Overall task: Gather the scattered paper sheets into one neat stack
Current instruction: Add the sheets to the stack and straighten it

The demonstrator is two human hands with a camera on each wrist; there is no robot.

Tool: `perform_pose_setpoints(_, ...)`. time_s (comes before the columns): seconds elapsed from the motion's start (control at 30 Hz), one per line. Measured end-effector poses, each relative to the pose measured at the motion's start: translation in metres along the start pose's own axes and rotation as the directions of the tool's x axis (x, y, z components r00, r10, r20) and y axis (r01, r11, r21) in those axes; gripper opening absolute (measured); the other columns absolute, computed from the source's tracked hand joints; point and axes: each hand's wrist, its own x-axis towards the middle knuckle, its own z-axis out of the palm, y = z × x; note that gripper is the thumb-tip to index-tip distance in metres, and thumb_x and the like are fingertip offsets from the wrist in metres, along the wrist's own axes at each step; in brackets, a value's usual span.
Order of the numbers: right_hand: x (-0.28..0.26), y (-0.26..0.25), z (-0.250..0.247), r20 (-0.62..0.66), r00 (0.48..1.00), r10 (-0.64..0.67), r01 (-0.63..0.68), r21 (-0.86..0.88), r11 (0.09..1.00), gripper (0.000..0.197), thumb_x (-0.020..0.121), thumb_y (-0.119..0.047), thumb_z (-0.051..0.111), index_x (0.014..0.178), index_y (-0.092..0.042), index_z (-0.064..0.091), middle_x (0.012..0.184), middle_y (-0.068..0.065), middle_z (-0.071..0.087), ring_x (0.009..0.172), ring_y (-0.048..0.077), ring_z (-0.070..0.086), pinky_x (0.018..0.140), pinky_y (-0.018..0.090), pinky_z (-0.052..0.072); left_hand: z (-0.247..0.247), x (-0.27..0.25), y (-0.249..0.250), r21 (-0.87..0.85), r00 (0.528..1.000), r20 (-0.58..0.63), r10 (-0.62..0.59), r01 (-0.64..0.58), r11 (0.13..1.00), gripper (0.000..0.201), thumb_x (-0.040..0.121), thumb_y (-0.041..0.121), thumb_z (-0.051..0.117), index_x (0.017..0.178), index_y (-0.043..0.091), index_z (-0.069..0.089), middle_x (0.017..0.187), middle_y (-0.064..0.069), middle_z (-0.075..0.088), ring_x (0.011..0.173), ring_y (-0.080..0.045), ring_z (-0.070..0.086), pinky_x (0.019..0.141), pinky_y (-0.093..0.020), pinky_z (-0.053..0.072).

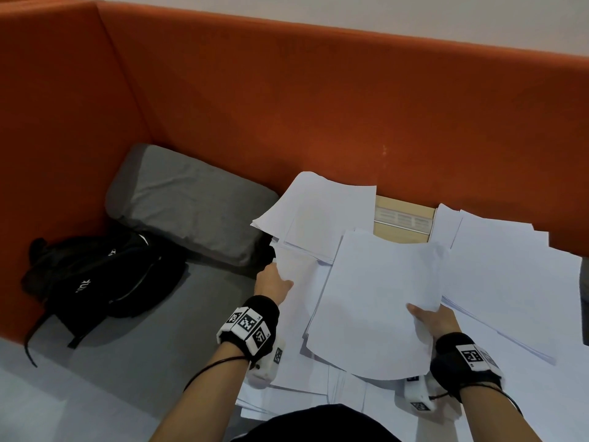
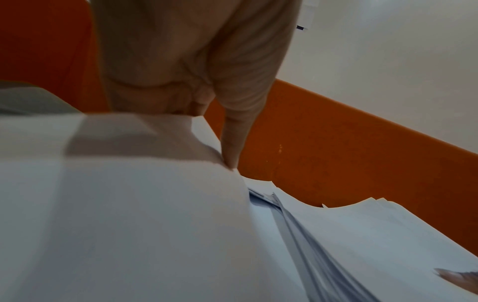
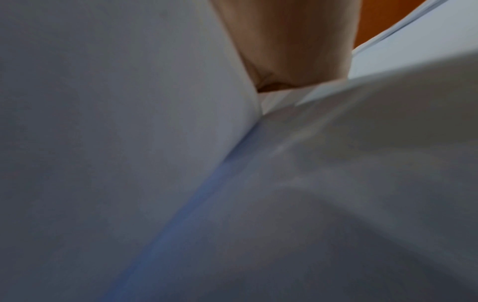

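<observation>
White paper sheets cover the table in loose overlapping piles. My right hand [image 1: 433,323] grips a curved bundle of sheets [image 1: 379,301] at its near right corner, thumb on top and fingers hidden beneath, holding it above the other papers. My left hand [image 1: 274,283] pinches the left edge of lower sheets [image 1: 299,275]. In the left wrist view the thumb [image 2: 234,143] presses down on a sheet [image 2: 142,224] that hides the fingers. Paper [image 3: 103,143] fills the right wrist view below the right hand [image 3: 289,45]. More piles lie at the back left [image 1: 318,215] and on the right [image 1: 510,282].
A high orange upholstered back [image 1: 318,106] encloses the far side and the left. A grey cushion [image 1: 191,205] and a black backpack [image 1: 102,282] lie on the grey seat [image 1: 143,346] to the left. A bare wooden patch of table [image 1: 404,218] shows between the far piles.
</observation>
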Motion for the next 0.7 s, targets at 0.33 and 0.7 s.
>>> perform_pose_setpoints(0.33, -0.003, -0.002, 0.0, 0.0, 1.0, 0.004, -0.004, 0.003, 1.0, 0.049, 0.077, -0.014, 0.074, 0.118, 0.007, 0.056, 0.12, 0.025, 0.06, 0.109, 0.039, 0.058, 0.095, 0.042, 0.044, 0.01, 0.017, -0.031, -0.242, 0.986, 0.136, -0.098, 0.129, 0.962, 0.04, 0.075, 0.0, 0.073, 0.113, -0.004, 0.061, 0.115, -0.018, 0.065, 0.107, -0.031, 0.062, 0.098, -0.042, 0.048)
perform_pose_setpoints(0.7, -0.003, 0.0, -0.003, 0.036, 0.999, -0.001, -0.002, 0.086, 0.996, 0.045, 0.078, -0.008, 0.073, 0.118, 0.007, 0.057, 0.12, 0.025, 0.06, 0.092, 0.028, 0.055, 0.088, 0.037, 0.043, -0.058, -0.05, 0.074, 0.254, 0.925, -0.042, 0.377, -0.355, 0.9, 0.047, 0.085, 0.013, 0.063, 0.129, 0.015, 0.047, 0.12, -0.015, 0.061, 0.111, -0.034, 0.055, 0.092, -0.037, 0.047)
